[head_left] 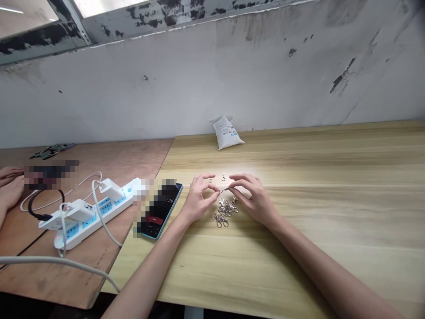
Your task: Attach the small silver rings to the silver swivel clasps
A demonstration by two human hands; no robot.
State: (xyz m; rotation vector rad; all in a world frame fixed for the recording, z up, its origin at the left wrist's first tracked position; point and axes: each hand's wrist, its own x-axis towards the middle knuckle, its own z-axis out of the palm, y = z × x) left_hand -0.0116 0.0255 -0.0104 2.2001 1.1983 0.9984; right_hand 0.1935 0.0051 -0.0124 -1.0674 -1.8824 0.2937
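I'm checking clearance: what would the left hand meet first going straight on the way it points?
Likely the right hand, just past the small metal piece between them; exact depth is unclear.

2 hands, left and right; plus at least 1 co-worker hand. 1 held clasp, 1 lone clasp, several more in 1 pile, overlapping, exact count unclear. 1 loose ring. 1 bag. 1 phone. 1 power strip. At least 2 chargers. Several cables, no firm count. 2 tabletops.
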